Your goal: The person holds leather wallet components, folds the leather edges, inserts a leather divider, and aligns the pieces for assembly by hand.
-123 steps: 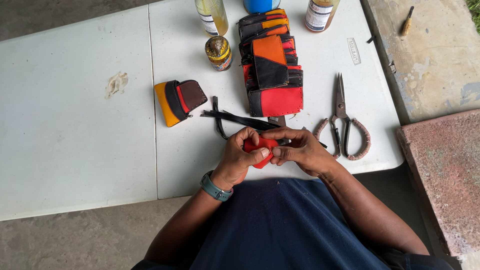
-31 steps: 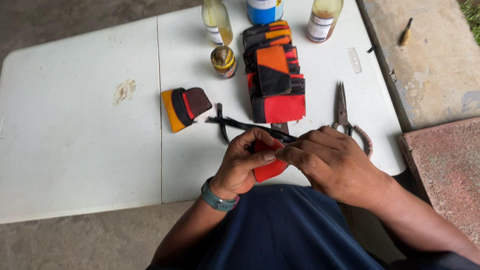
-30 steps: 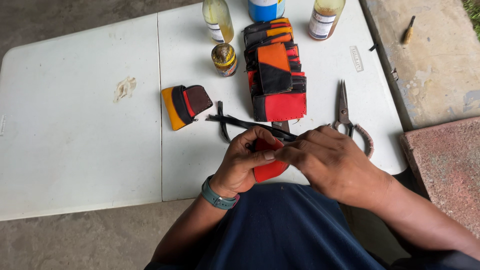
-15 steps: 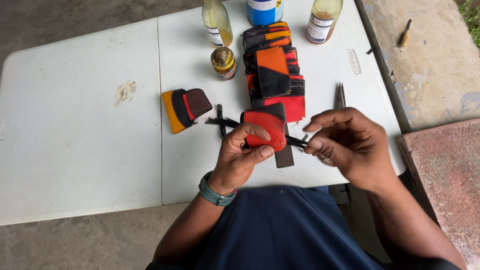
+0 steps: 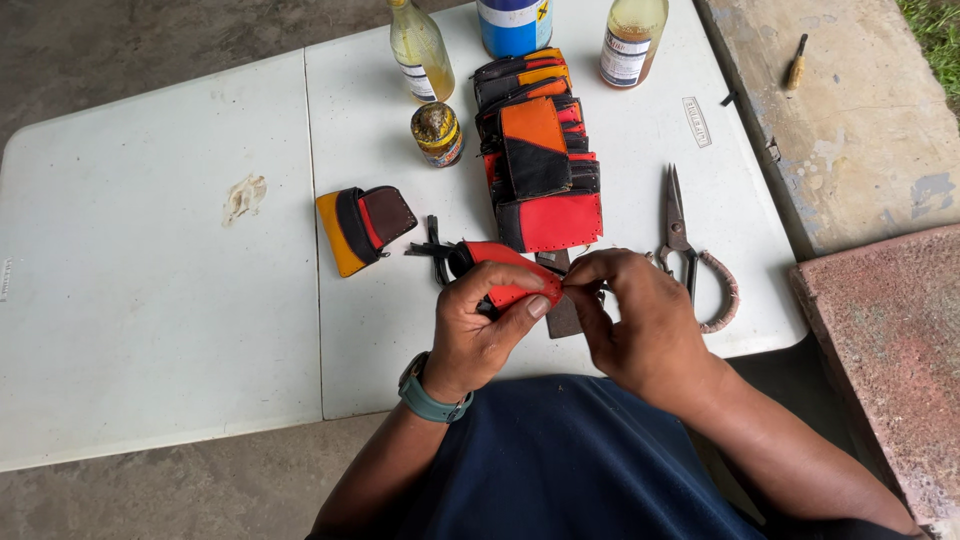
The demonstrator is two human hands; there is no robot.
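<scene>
**Fine finger work on the red pouch, near edge of tabletop**

Left hand grips a small red leather pouch w/ black trim, thumb on top, fingers curled under it. Pouch is held just above the near edge of the white tabletop, roughly mid-width, tilted toward the wearer. Right hand is closed in a pinch at the pouch's right end; what it pinches (thread, strip end, needle?) is too small to tell. A dark flat strip pokes out below, between the two hands.

Doing this bit well, as I judge it:
- Keep left grip firm but not crushing, so the seam edge stays flat and visible.
- Work at the pinch w/ fingertips only; small pulls, in line w/ the edge, not sideways.
- Hold the piece low over the tabletop so anything dropped lands in reach.
- Watch the loose black straps lying just beyond the pouch; they could snag.

Around it: scissors just right of the hands, nr the right edge. Stack of finished red/orange/black pouches straight ahead, toward the far edge. Yellow-black-brown pouch to the left of the stack. Small jar, two glass bottles and a blue container along the far edge.
</scene>
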